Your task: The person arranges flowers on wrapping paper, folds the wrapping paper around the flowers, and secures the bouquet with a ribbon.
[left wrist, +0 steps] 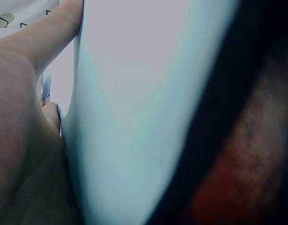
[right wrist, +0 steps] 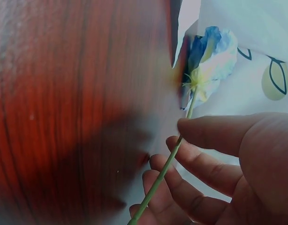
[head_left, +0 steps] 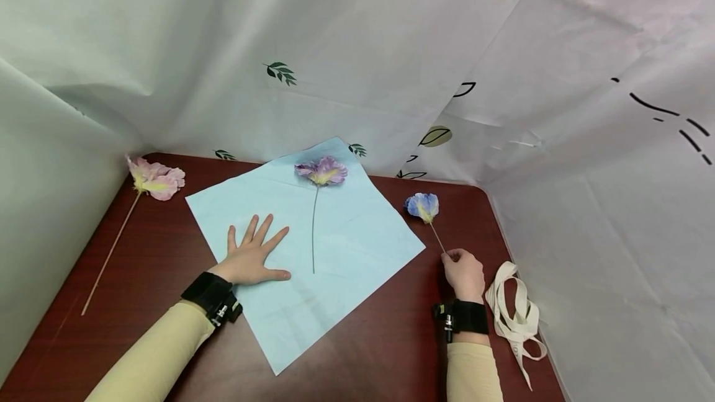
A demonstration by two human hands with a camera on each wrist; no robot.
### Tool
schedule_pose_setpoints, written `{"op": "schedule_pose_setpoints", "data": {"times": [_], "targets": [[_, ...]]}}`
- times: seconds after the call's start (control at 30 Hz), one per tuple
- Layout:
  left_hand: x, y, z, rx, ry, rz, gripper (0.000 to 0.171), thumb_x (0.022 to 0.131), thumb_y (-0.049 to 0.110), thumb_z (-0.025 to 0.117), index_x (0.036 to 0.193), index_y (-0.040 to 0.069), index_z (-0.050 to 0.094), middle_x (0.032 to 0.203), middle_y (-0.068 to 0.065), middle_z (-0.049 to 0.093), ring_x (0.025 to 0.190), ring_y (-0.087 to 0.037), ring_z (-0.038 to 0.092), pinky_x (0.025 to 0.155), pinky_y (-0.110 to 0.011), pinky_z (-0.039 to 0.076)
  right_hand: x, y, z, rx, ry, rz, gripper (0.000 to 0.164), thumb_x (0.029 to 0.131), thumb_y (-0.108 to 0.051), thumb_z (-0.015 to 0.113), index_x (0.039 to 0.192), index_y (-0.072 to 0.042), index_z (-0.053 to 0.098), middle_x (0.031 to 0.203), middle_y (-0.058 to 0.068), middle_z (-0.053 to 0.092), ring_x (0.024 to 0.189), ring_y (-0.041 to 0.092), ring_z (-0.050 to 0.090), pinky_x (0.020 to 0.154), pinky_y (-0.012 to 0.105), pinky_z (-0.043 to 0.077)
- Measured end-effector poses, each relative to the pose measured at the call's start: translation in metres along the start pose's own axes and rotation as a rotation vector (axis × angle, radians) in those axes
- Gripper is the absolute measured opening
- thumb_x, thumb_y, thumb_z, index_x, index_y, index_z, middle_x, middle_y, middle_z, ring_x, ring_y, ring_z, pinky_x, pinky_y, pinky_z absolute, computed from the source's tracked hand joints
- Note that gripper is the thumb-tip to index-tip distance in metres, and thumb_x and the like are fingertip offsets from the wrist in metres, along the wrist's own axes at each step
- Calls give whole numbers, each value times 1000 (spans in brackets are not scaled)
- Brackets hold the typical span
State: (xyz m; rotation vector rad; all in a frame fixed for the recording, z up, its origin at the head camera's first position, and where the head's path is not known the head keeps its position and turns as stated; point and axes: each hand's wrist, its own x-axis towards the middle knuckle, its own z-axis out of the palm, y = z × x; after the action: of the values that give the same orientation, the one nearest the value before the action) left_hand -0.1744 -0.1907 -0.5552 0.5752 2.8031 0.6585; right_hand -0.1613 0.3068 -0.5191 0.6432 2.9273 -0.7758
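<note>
My left hand (head_left: 251, 260) lies flat with spread fingers on the left part of a light blue square sheet (head_left: 357, 241). On that sheet, right of the hand, rests a purple artificial flower (head_left: 323, 172) with a thin stem pointing toward me. My right hand (head_left: 465, 273) pinches the stem of a blue artificial flower (head_left: 422, 206) between thumb and fingertips, just beyond the sheet's right corner. In the right wrist view the green stem (right wrist: 158, 180) runs past the thumb and fingers, the blue bloom (right wrist: 214, 61) above them. The left wrist view is mostly filled by blurred sheet.
A pink artificial flower (head_left: 156, 178) with a long stem lies at the table's left side. To the right of my right hand sits a loosely looped cream ribbon (head_left: 516, 315) near the edge of the dark red table (head_left: 385, 352). White curtains (head_left: 357, 48) enclose the back and sides.
</note>
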Motion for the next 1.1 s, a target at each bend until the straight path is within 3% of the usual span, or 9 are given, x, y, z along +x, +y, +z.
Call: {"op": "schedule_pose_setpoints", "data": {"times": [0.4,0.67,1.1], "targets": [[0,-1,0,14,0,-5,107,78,75,68,162,21,28,169,-20,3,152,-46,-7,106,-76,-14,1,4,-2,17,16,-16,38,102,-41,55,119,-11,69,106,16,69,86,32,64,71,48,49],[1,-3,4,-8,31,17,106,78,74,70,161,21,29,168,-20,4,152,-46,-7,106,-75,-15,1,2,-4,23,7,-23,37,102,-39,57,123,-10,67,107,16,68,85,31,64,69,47,49],[0,0,1,5,-2,-5,106,79,75,68,161,21,29,168,-20,3,152,-47,-7,106,-76,-14,2,2,-3,6,4,-31,28,99,-28,63,117,-8,71,102,15,70,82,30,65,65,44,50]]}}
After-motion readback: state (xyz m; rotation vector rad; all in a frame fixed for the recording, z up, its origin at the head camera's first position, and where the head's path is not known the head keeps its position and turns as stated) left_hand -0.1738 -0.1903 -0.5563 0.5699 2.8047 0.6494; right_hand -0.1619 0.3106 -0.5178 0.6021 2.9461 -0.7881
